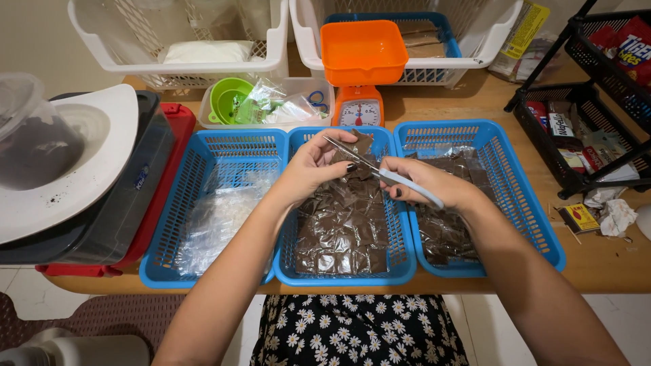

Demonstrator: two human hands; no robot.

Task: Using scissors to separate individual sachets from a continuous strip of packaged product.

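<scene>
At frame centre, the left hand [313, 165] pinches one brown packet [360, 145]. The right hand [426, 181] grips one pair of scissors [380, 172], blades apart. Three blue baskets [522, 203] sit below.

- Bright, even indoor light falls from overhead.
- Glare glints off the plastic wrappers in the middle blue basket [400, 268].
- Shadows beneath that basket are soft and faint.
- Far from it, the frame edges bow outward, and the left edge looks slightly soft.
</scene>
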